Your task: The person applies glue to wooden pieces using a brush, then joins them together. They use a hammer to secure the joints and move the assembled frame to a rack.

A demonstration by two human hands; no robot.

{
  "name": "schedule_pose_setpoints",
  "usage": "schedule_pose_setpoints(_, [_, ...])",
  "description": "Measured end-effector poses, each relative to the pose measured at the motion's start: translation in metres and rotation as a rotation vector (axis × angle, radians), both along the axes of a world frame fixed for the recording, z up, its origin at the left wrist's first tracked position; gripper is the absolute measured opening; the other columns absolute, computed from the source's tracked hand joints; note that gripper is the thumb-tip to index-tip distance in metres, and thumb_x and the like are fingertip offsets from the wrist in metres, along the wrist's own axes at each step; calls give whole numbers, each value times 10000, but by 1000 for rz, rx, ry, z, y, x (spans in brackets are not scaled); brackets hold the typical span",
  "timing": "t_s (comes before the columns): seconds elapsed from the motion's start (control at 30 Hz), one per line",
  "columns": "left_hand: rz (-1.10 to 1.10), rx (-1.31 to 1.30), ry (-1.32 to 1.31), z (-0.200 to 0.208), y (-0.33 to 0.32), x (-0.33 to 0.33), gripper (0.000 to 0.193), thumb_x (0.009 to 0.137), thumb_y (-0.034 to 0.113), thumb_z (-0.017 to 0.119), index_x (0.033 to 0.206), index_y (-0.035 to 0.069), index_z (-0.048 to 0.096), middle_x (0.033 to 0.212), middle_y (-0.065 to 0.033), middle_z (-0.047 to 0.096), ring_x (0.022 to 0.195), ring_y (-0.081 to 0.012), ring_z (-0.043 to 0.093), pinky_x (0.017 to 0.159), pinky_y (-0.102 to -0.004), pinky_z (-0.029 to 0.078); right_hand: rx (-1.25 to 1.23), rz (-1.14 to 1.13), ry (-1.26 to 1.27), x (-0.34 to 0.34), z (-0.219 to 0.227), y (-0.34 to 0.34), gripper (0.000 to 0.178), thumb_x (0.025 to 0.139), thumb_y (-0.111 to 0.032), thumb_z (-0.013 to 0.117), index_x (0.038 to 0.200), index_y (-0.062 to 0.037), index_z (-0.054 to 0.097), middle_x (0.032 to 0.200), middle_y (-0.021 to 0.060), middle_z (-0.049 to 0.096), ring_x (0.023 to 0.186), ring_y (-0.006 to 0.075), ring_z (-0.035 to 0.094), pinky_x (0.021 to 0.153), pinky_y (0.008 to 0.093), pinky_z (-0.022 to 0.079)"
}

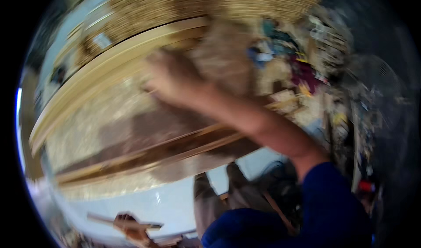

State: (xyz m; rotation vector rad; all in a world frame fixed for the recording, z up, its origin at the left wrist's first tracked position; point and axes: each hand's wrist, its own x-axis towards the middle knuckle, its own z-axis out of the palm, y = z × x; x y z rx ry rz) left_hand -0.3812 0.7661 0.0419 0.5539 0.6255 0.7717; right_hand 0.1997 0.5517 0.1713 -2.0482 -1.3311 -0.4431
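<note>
The left hand [130, 231], low in the view and off to the left, is closed around a thin stick [148, 226] that pokes out on both sides of the fist, its right end looking darker. The right hand [173, 78] is stretched far forward over the worktable [83, 127], its fingers curled; it is so blurred that I cannot tell whether it grips anything. It is nearest to a long pale board [105, 66], which runs along the far side of the table and looks bowed in this wide view. On the near side of the table lies a long wooden piece [166, 153] with a dark middle and lighter edges, passing below the right forearm. The stick is well apart from both, held out over the pale floor [171, 199] to the left of the person's trousers [215, 199]. Beyond the pale board is a broad pile of thin wooden strips [263, 2]. To the right of the right hand sits a jumble of small things, with a maroon cloth [304, 74] among them.
</note>
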Motion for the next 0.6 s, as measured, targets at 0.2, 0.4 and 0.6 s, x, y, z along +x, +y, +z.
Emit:
schedule_pose_setpoints(0.2, [83,-143,405,40,-29,-38,412,1045,245,663,1384,25,583,1328,-119,646,1170,-277,631,1008,-420,544,-93,-480,298,-49,-79,-332,350,853,-99,783,1177,-66,656,1100,131,646,966,351,664,858,461,545])
schedule_pose_setpoints(0.4, [21,30,716,51,-88,16,344,1064,226,638,1338,20,610,1305,-109,650,1195,-244,607,1044,-399,515,-761,-1731,657,-20,-245,-734,573,975,-365,684,1395,-11,520,1318,277,586,1285,485,566,1078,522,502])
schedule_pose_setpoints(0.6, [-43,312,902,104,-76,-10,285,1082,207,613,1292,16,636,1282,-99,654,1219,-211,582,1080,-379,487,-730,-1617,556,20,-340,-806,434,1023,-373,608,1295,-34,602,1113,210,655,1069,391,632,940,515,528])
